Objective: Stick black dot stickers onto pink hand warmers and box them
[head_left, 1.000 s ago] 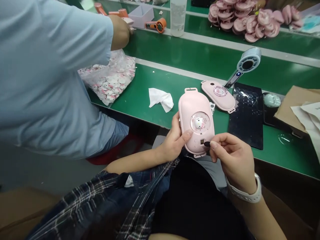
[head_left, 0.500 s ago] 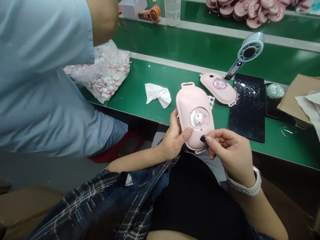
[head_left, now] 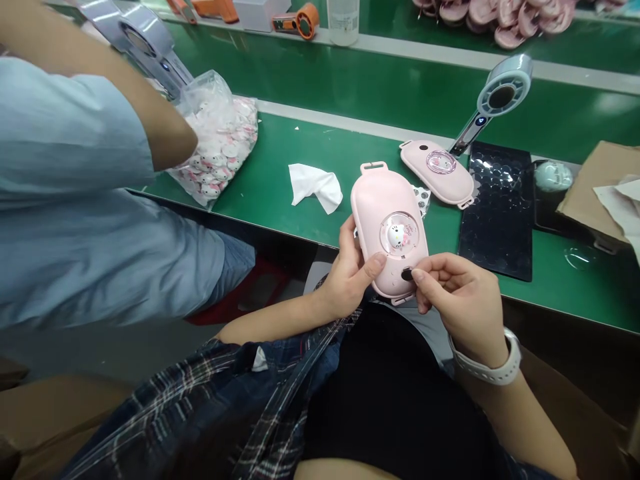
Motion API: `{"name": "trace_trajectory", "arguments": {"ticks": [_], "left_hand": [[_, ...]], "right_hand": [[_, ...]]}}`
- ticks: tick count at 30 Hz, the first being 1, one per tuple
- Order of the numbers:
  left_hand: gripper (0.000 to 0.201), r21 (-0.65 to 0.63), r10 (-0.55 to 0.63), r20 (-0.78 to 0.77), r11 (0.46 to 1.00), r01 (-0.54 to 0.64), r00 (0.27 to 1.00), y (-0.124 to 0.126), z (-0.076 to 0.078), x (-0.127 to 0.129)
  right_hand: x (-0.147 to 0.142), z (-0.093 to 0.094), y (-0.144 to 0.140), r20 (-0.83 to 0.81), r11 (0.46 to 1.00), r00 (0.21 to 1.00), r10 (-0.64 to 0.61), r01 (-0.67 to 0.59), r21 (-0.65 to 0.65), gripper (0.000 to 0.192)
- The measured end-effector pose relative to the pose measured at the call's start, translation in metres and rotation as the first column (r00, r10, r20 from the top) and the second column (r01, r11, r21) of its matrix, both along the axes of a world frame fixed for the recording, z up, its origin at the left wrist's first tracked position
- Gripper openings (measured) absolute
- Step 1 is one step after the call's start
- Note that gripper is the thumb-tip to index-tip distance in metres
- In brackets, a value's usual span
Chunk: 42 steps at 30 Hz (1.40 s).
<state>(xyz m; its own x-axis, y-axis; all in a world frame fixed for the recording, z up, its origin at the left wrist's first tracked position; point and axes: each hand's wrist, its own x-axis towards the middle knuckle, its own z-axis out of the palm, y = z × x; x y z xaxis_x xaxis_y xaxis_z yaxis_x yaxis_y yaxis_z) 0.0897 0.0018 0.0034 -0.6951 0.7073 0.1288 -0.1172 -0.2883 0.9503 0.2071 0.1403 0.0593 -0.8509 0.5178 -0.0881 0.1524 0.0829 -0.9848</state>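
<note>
My left hand (head_left: 350, 270) is wrapped round the lower left side of a pink oval plastic case (head_left: 377, 200), its thumb on the front face. The case is tilted above the bench edge, with a round clear window and a white cat figure (head_left: 397, 236) in it. Below the window lies a small black oval piece (head_left: 407, 274). My right hand (head_left: 453, 293) pinches at the edge of that piece with thumb and forefinger, against the case. A second pink case (head_left: 437, 173) lies on the green bench beyond.
A black sheet (head_left: 495, 213) and a lit handheld fan (head_left: 493, 100) stand right. White cloth (head_left: 315, 188) lies mid-bench. A bag of cat-face pieces (head_left: 220, 147) is left, beside a co-worker's arm (head_left: 125, 107). Pink parts (head_left: 505, 20) and an orange fan (head_left: 303, 22) are on the shelf.
The co-worker's arm at the left has shifted down and left, uncovering grey-blue fans behind it. My hands and the case keep nearly the same pose, with the black piece at my right fingertips.
</note>
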Motion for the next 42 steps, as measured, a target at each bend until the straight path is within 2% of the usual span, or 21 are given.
{"name": "trace_trajectory", "arguments": {"ticks": [11, 21, 27, 31, 38, 42], "left_hand": [[0.079, -0.018, 0.003, -0.02, 1.0, -0.003, 1.0, -0.0021, -0.0045, -0.0002], [0.079, -0.001, 0.011, -0.056, 1.0, -0.011, 0.998, -0.0023, 0.0024, 0.0024], [0.081, -0.009, 0.024, -0.086, 1.0, -0.025, 0.996, -0.0022, 0.0006, 0.003], [0.081, -0.012, 0.03, -0.112, 0.999, -0.031, 0.993, -0.0022, -0.0003, 0.003], [0.081, -0.03, 0.006, -0.089, 1.0, -0.009, 0.996, -0.0021, -0.001, 0.0021], [0.082, -0.033, -0.004, -0.066, 0.999, 0.001, 0.998, -0.0028, -0.0033, 0.0016]], "right_hand": [[-0.0006, -0.0013, -0.0009, -0.002, 1.0, 1.0, 0.004, -0.004, -0.022, 0.017], [0.0021, -0.0001, -0.0048, -0.003, 0.984, 1.0, -0.018, 0.019, 0.175, 0.014], [0.0018, 0.0003, -0.0083, 0.006, 0.95, 0.999, -0.048, 0.044, 0.309, 0.015], [0.0014, -0.0008, -0.0093, 0.001, 0.937, 0.999, -0.045, 0.042, 0.346, 0.016], [0.0007, -0.0047, -0.0057, 0.019, 0.951, 0.995, -0.099, 0.089, 0.297, 0.021], [0.0021, -0.0049, -0.0015, 0.008, 0.978, 0.998, -0.068, 0.065, 0.198, 0.027]]}}
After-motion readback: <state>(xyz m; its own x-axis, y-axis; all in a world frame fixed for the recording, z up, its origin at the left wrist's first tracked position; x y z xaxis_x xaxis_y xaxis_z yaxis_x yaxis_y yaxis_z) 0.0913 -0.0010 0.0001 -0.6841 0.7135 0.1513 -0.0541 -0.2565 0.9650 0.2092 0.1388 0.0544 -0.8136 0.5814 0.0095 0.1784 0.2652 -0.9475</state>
